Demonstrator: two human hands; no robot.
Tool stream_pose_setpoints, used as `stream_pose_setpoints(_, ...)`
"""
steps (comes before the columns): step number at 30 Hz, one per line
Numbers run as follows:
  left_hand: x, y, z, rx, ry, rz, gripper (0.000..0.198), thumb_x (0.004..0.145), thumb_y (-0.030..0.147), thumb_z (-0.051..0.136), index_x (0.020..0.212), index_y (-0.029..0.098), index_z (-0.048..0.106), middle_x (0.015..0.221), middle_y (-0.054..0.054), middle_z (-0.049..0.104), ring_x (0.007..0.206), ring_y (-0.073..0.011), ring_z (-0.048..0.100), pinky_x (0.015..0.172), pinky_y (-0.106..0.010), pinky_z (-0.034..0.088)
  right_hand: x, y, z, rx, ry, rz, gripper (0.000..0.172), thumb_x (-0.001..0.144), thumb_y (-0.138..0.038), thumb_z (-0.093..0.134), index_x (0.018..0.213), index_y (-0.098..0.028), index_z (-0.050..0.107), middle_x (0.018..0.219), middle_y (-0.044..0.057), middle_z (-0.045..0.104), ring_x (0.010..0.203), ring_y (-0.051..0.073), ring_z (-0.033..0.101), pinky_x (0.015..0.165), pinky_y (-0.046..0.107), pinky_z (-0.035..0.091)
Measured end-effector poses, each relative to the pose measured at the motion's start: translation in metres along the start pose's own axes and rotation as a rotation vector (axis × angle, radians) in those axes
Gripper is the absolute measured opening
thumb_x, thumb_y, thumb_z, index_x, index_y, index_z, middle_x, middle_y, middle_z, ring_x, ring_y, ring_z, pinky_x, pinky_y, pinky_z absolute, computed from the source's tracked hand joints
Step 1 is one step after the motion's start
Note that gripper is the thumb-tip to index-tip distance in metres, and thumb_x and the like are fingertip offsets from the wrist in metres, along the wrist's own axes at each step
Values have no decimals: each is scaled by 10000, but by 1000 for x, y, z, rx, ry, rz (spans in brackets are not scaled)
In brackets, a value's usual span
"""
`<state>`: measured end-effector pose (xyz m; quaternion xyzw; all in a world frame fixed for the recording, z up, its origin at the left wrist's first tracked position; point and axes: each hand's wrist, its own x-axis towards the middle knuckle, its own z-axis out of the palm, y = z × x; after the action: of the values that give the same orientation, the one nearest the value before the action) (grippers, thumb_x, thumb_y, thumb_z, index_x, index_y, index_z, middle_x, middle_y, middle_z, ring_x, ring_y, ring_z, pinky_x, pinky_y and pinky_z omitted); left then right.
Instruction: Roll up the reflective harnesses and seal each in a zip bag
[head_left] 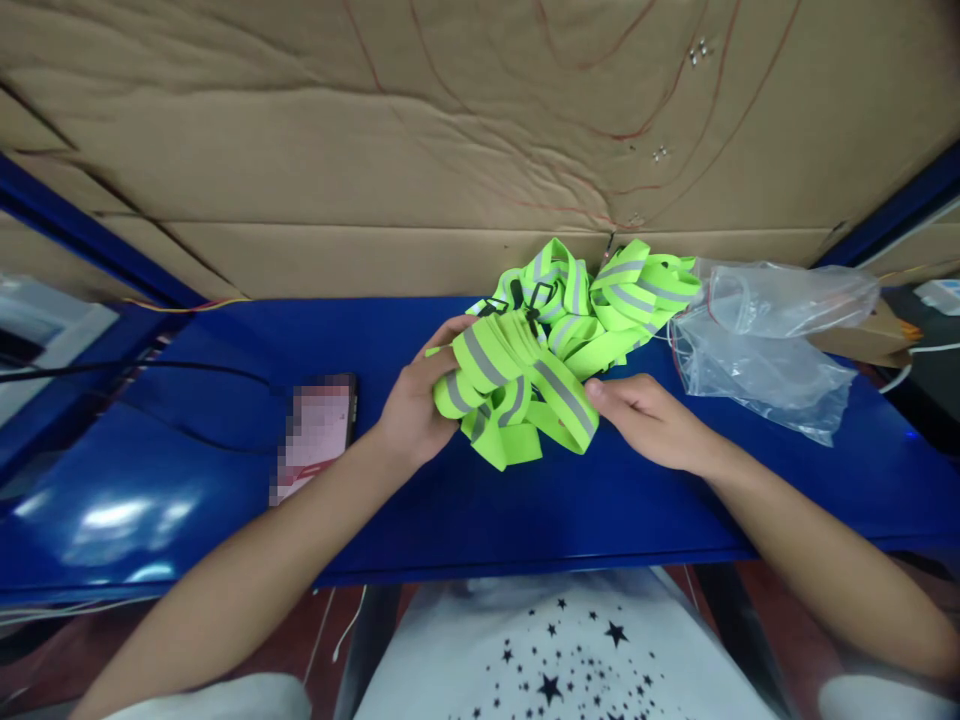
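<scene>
A folded bundle of neon-yellow reflective strap (487, 360) with a grey stripe lies in my left hand (421, 400), whose fingers wrap around its left side. My right hand (637, 415) pinches a loop of the same strap at the bundle's right, thumb on top. Just behind the bundle, a heap of more reflective straps (637, 290) rests against the cardboard, with black plastic buckles (541, 294) showing among the folds. Loose strap ends hang below the bundle, over the blue table (525, 520).
Clear plastic bags (772, 340) lie to the right, partly over a cardboard box (870, 335). At the left a phone (319, 430) lies on the table, near a black cable (187, 372). A tall cardboard sheet (375, 160) walls the back edge.
</scene>
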<state>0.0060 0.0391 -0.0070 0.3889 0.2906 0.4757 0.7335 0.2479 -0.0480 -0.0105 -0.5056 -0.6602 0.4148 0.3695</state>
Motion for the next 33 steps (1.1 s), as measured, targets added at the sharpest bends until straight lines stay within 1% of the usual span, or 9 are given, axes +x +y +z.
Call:
stream_pose_setpoints(3, -6, -2, 3, 110, -79, 28, 348, 713, 243, 794, 1030, 238, 651, 885, 11, 687, 663, -139, 609, 598, -243, 461, 3, 2, 5, -117, 94, -48, 407, 1012, -567, 524, 937, -193, 663, 878, 28, 663, 791, 167, 600, 734, 286, 457)
stream_pose_setpoints(5, -11, -4, 6, 171, -131, 29, 386, 720, 243, 822, 1057, 251, 633, 886, 11, 680, 656, -143, 608, 586, -242, 462, 5, 2, 8, -120, 167, -122, 399, 1013, -551, 537, 1215, -221, 632, 1195, 69, 670, 1076, 217, 626, 946, 328, 469)
stream_pose_setpoints(7, -17, -5, 8, 205, -182, 36, 417, 726, 253, 844, 1081, 257, 626, 872, 4, 674, 647, -148, 601, 585, -247, 459, 5, 2, 9, -97, 200, -180, 481, 1024, -599, 469, 1302, -227, 594, 1347, 94, 613, 1251, 249, 566, 1085, 373, 415)
stream_pose_setpoints(12, -28, -5, 12, 281, -280, 69, 452, 717, 311, 885, 1100, 239, 655, 934, -52, 694, 678, -176, 598, 609, -273, 445, -2, 4, 11, 36, -53, -104, 581, 989, -714, 390, 1128, -211, 646, 1105, 97, 683, 1034, 264, 628, 982, 388, 490)
stream_pose_setpoints(14, -31, -6, 15, 305, -279, 104, 427, 730, 303, 881, 1093, 236, 666, 954, -59, 690, 700, -176, 595, 621, -272, 437, -4, 5, 13, 94, -70, -69, 582, 991, -713, 384, 1117, -208, 645, 1062, 94, 678, 998, 255, 626, 959, 376, 500)
stream_pose_setpoints(20, -38, -13, 21, 242, -146, 190, 390, 761, 283, 864, 1090, 261, 655, 878, -20, 673, 687, -166, 587, 626, -272, 439, -4, 7, 25, 227, -130, -197, 659, 936, -675, 576, 1423, -237, 501, 1361, 107, 596, 1265, 267, 561, 1099, 391, 460)
stream_pose_setpoints(23, -41, -15, 22, 245, -179, 205, 365, 817, 250, 805, 1138, 288, 635, 1097, -48, 711, 940, -242, 686, 786, -329, 524, -6, 3, 36, 189, -114, -184, 594, 950, -540, 652, 1436, -235, 498, 1396, 103, 580, 1301, 258, 540, 1133, 402, 435)
stream_pose_setpoints(26, -42, -14, 22, 168, -266, 112, 441, 817, 244, 778, 1222, 302, 616, 1364, -68, 646, 1233, -310, 633, 996, -422, 519, -7, -2, 42, 199, -110, -133, 457, 1016, -493, 557, 1384, -222, 553, 1333, 101, 622, 1247, 241, 573, 1105, 396, 459)
stream_pose_setpoints(33, -39, -16, 20, 85, -306, -67, 618, 736, 350, 868, 1315, 303, 657, 1349, -70, 653, 1128, -283, 669, 917, -359, 546, -3, -1, 34, 221, -273, -161, 354, 1039, -469, 514, 1239, -185, 583, 1195, 77, 641, 1168, 214, 582, 1050, 360, 480)
